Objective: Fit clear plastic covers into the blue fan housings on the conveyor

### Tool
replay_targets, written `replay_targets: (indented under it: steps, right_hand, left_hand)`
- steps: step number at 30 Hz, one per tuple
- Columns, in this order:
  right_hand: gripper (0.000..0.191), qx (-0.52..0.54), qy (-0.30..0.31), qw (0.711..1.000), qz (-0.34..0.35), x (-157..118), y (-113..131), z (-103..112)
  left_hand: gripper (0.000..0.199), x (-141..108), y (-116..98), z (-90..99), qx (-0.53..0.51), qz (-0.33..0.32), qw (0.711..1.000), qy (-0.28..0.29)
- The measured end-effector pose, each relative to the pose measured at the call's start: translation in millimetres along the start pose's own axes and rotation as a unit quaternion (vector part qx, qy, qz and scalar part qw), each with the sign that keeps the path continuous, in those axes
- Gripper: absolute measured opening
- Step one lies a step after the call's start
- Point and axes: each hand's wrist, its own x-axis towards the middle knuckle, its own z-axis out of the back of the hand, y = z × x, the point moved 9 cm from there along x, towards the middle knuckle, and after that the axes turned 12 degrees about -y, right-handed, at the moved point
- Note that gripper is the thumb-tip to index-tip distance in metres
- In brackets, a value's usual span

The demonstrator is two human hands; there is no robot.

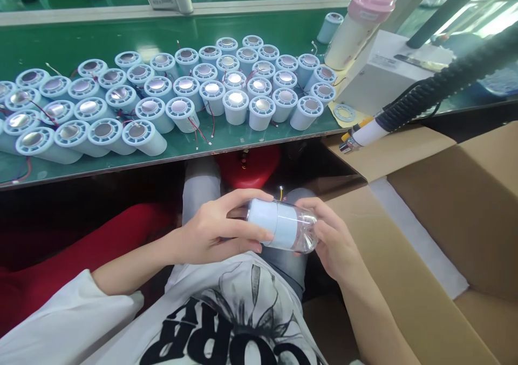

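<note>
Above my lap I hold a light blue cylinder [285, 224] with a clear, rounded plastic part [306, 231] at its right end. My left hand [220, 227] is wrapped around the left side, its fingers along the top and front of the cylinder. The fingers of my right hand [334, 238] grip the clear end. A short yellow wire [281, 193] sticks up behind the piece. Whether the clear part is a separate cover or a full shell around the cylinder, I cannot tell.
Several light blue cylinders [261, 108] with silvery round tops and thin wires stand along the green bench [226, 143]. At right are an open cardboard box [408, 246], a black corrugated hose [437, 89], a grey-white metal box [376, 79] and a pink-topped container [356, 27].
</note>
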Motion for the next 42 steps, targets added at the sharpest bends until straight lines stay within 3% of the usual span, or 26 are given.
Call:
replay_targets:
  steps: [5,9,11,15,18,22,28,32,37,40,42]
  right_hand:
    - [0.036,-0.005,-0.004,1.000,-0.011,-0.3,-2.1,-0.6]
    - [0.038,0.016,-0.004,1.000,-0.018,-0.8,-1.6,-2.1]
    - [0.037,0.019,-0.002,1.000,-0.020,-0.5,-1.9,-3.6]
    - [0.036,0.004,0.006,1.000,-0.017,0.8,-2.7,-6.2]
    - [0.035,-0.013,0.002,1.000,-0.016,1.4,-3.5,-5.0]
    - [0.034,-0.025,0.006,1.000,-0.017,1.2,-3.1,-5.1]
    - [0.038,-0.008,0.046,0.997,-0.054,-0.6,-6.7,-16.6]
    - [0.040,-0.009,0.046,0.996,-0.079,-1.2,-11.2,-19.5]
    - [0.044,-0.018,0.069,0.985,-0.157,-2.3,-26.6,-26.4]
    - [0.052,-0.028,0.087,0.973,-0.214,-5.2,-39.0,-31.3]
    - [0.059,-0.048,0.098,0.973,-0.205,-6.0,-40.9,-32.0]
  left_hand:
    - [0.012,1.0,0.6,2.2,-0.031,0.012,0.999,-0.015]
    - [0.045,0.8,5.8,8.4,-0.007,0.015,0.999,-0.045]
    - [0.052,0.7,7.9,10.1,0.006,0.014,0.999,-0.048]
    - [0.038,0.3,6.2,8.6,0.003,0.006,0.999,-0.036]
    - [0.012,-1.0,6.2,4.0,-0.029,0.026,0.999,-0.015]
    - [0.010,-3.4,10.8,1.8,-0.047,0.045,0.998,0.000]
    - [0.077,-9.0,26.5,3.2,-0.063,0.087,0.994,-0.011]
    - [0.079,-10.7,29.9,-1.9,-0.070,0.107,0.992,0.011]
    - [0.077,-14.3,29.1,-11.2,0.005,0.091,0.991,0.101]
    - [0.073,-16.1,29.9,-12.5,-0.013,0.123,0.987,0.107]
    - [0.072,-17.8,32.2,-12.8,-0.038,0.170,0.980,0.097]
